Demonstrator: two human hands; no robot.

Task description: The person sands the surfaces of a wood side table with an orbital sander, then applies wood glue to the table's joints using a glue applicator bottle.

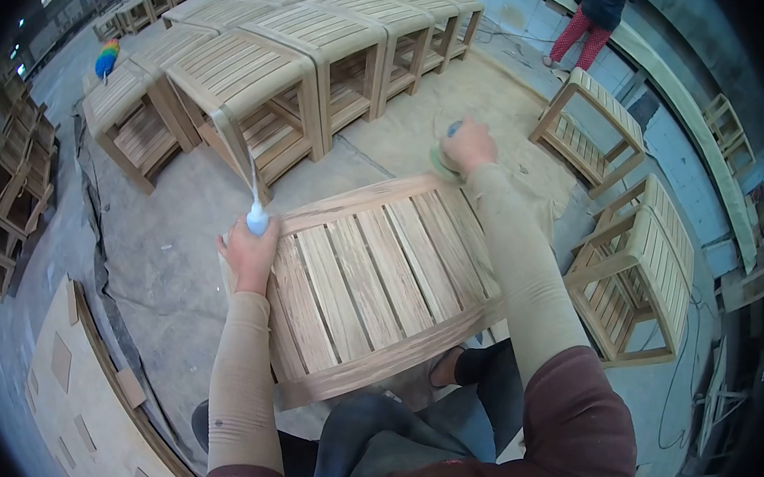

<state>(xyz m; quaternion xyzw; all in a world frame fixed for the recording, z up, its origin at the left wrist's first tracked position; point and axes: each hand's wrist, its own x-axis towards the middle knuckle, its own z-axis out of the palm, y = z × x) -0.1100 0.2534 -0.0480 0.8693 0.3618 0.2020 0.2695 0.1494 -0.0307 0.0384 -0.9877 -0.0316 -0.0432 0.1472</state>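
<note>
Stool top (362, 273), maybe held steady by left grip (250, 254) at corner, can't tell squeeze; right grip (474, 147) clasps sander (441, 163).

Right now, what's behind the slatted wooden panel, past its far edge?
Behind the slatted panel: floor and rows of wooden stools. The right hand and its round tool cover a patch; what's there can't be seen.

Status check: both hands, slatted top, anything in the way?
Left hand at far left corner of slatted top, by a pale-blue piece. Right hand gripping green-padded tool at far right corner. Nothing seen lying on the slatted top.
</note>
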